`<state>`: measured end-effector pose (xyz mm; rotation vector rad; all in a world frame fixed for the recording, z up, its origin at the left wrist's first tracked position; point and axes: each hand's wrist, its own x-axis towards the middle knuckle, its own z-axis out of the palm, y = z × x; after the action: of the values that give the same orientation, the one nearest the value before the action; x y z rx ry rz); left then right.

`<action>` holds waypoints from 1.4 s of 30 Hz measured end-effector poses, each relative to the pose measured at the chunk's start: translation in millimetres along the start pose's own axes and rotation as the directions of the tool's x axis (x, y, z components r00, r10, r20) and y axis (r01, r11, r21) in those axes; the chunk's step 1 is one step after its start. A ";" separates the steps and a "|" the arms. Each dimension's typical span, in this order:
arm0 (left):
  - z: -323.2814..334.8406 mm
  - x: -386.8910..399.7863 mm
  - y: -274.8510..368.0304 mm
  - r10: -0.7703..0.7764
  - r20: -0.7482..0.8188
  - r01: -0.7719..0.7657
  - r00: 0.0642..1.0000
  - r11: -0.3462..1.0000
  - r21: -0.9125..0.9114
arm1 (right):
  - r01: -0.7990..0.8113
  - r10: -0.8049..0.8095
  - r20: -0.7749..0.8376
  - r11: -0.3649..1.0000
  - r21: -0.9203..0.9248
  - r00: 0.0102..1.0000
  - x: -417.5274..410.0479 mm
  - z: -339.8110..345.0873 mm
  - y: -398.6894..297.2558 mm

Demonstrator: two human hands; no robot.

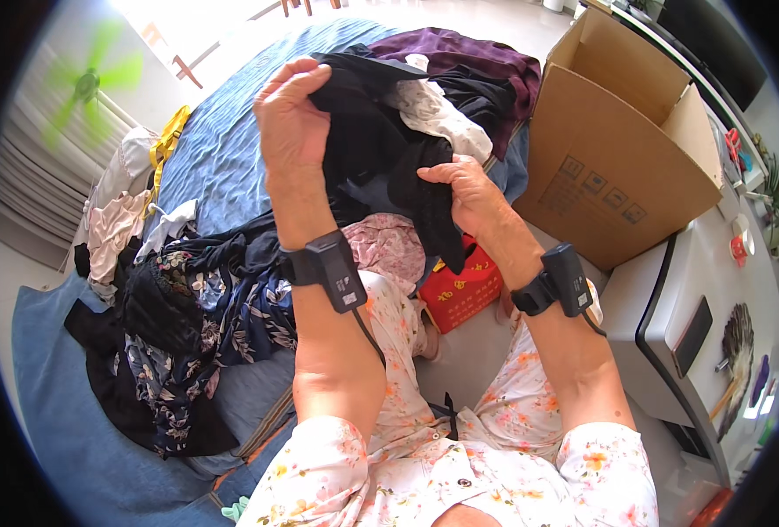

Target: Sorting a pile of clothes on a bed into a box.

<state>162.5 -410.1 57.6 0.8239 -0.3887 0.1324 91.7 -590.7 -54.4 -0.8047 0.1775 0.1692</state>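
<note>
A black cloth garment (363, 138) is stretched between my two hands above the blue bed cover. My left hand (295, 109) pinches its upper left edge, fingers curled over the fabric. On the right, my right hand (465, 188) grips a bunched part, from which a dark end hangs over a red paper bag (462, 286). Just behind the garment lie a white patterned cloth (439, 115) and a purple cloth (468, 49). Below it is a pink floral cloth (386, 247). Dark floral clothes (172, 329) are heaped to the left.
A large open cardboard box (616, 165) stands at the right, beside a white cabinet (659, 283) with a dark phone-like slab (692, 336) on top. At the far left are a green fan (88, 84), a yellow strap (165, 141) and light clothes (116, 230).
</note>
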 end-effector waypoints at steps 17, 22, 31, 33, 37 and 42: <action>13.8 -57.7 119.4 0.178 0.388 0.141 0.904 0.733 -0.665 | 0.010 0.069 0.075 0.664 -0.748 0.995 16.3 0.1 21.1; 6.4 -64.5 137.3 0.111 0.453 0.181 0.885 0.812 -0.554 | 0.178 -0.432 0.325 -0.347 -0.921 0.841 -9.5 29.6 34.5; 21.3 -65.8 113.4 0.130 0.390 0.039 0.912 0.918 -0.396 | 0.500 -0.519 0.554 -0.255 -0.827 0.651 -14.6 53.4 37.8; 29.5 -56.3 85.4 0.109 0.386 0.079 0.916 0.894 -0.441 | 0.398 -0.407 0.451 -0.213 -0.892 0.794 -23.4 22.8 18.8; -4.0 -40.3 79.5 0.060 0.263 0.024 0.963 0.952 -0.305 | 0.406 -0.247 0.398 -0.019 -0.914 0.884 -1.5 16.4 44.6; -29.8 -21.9 62.8 0.054 0.125 -0.045 0.991 0.997 -0.068 | 0.334 -0.214 0.302 0.129 -0.934 0.929 0.6 -2.2 40.6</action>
<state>134.3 -345.0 74.1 0.7603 -0.5308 0.1132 83.2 -564.6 -84.4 -2.1794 -0.2513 -0.0786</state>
